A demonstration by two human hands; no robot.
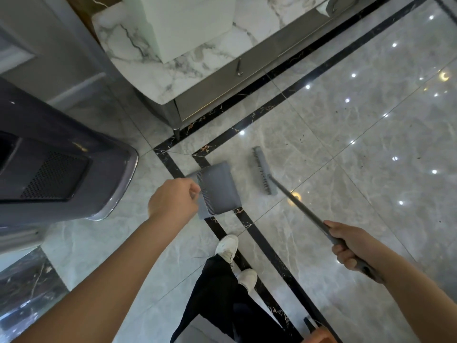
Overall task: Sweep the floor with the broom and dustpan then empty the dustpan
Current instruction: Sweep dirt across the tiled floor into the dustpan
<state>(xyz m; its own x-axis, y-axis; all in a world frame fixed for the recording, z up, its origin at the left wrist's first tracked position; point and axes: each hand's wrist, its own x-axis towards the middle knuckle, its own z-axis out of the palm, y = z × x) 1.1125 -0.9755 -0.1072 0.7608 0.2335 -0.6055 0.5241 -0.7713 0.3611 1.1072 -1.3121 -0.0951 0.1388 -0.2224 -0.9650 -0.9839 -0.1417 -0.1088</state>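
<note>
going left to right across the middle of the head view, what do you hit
dark appliance → left hand → dustpan → broom head → right hand on the broom handle
</note>
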